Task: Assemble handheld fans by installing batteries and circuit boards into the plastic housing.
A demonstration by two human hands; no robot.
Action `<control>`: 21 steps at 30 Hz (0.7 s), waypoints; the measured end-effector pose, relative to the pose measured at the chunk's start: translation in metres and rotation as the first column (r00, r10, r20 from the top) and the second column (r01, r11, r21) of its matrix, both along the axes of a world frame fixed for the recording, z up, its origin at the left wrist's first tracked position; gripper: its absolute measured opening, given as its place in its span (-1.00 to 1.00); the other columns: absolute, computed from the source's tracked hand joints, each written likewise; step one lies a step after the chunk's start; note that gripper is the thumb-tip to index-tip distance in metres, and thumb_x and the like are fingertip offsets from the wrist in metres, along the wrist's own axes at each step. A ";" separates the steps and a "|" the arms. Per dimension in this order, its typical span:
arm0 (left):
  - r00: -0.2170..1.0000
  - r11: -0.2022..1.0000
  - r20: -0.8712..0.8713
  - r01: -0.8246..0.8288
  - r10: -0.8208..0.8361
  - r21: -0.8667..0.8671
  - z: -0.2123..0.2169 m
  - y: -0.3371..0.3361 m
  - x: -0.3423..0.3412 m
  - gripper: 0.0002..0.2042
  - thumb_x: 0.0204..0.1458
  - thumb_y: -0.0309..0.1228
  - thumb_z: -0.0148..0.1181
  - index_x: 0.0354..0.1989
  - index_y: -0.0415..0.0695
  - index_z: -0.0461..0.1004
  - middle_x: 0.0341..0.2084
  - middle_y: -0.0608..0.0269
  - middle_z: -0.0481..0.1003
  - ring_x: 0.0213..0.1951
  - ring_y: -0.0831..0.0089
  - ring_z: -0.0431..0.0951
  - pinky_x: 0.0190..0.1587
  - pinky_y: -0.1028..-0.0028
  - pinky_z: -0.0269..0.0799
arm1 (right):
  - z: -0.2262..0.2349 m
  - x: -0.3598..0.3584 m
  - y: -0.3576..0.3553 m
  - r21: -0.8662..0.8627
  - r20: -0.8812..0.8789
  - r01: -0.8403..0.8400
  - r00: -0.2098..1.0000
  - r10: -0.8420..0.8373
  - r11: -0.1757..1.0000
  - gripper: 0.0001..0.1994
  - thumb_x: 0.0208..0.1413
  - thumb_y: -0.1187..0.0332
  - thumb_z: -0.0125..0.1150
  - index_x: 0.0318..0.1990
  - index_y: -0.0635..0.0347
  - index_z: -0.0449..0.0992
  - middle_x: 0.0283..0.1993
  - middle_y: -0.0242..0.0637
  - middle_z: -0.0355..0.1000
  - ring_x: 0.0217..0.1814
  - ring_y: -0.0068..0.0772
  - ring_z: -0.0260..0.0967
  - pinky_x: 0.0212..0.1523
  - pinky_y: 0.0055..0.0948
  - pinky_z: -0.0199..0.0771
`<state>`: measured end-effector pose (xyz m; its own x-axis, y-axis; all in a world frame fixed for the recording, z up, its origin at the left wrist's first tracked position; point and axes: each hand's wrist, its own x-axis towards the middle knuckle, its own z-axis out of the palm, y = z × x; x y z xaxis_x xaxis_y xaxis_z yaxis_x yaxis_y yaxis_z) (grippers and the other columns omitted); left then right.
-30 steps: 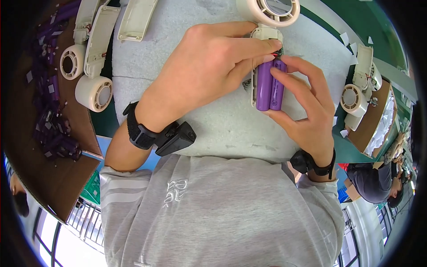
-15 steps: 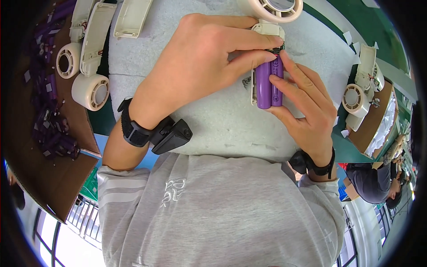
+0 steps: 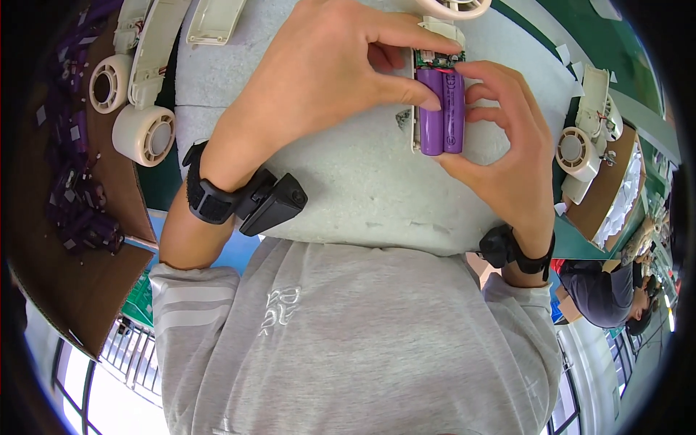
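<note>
Two purple cylindrical battery cells [image 3: 441, 116] lie side by side in the cream handle half [image 3: 415, 130] of a small handheld fan. A green circuit board [image 3: 437, 59] with red wire shows just above the cells. My left hand [image 3: 341, 69] is closed about the fan from the left, thumb on the left cell and index finger reaching over the board's upper edge. On the other side, my right hand [image 3: 515, 138] spans the cells lengthwise, thumb at their lower end and index fingertip at their top by the board. The round fan head [image 3: 457, 9] is cut off above.
White foam padding [image 3: 348, 181] covers the work surface. Other opened cream fans [image 3: 145, 134] lie at the left, beside a cardboard box [image 3: 109, 290] of purple batteries. More fan parts [image 3: 578, 154] and a box with white pieces [image 3: 620, 196] stand right. A person [image 3: 605, 290] is beyond.
My left fingers have moved up off the board, baring it. My right fingers have gone from the cells' face to their ends. The fan sits slightly higher in view.
</note>
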<state>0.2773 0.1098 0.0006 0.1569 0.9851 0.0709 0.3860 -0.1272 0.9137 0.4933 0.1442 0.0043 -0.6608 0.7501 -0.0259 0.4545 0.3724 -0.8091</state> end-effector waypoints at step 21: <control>0.993 0.999 0.121 -0.003 -0.001 0.033 -0.007 0.000 0.000 -0.54 -0.28 -0.45 0.49 -0.09 -0.12 0.59 -0.24 0.03 0.59 -0.11 0.25 0.61 -0.10 0.46 0.55 | -0.007 0.000 0.002 -0.112 0.080 -0.042 0.996 0.051 0.993 -0.25 -0.40 0.55 0.42 0.11 0.16 0.26 -0.14 -0.37 0.36 -0.23 -0.54 0.31 -0.22 -0.55 0.27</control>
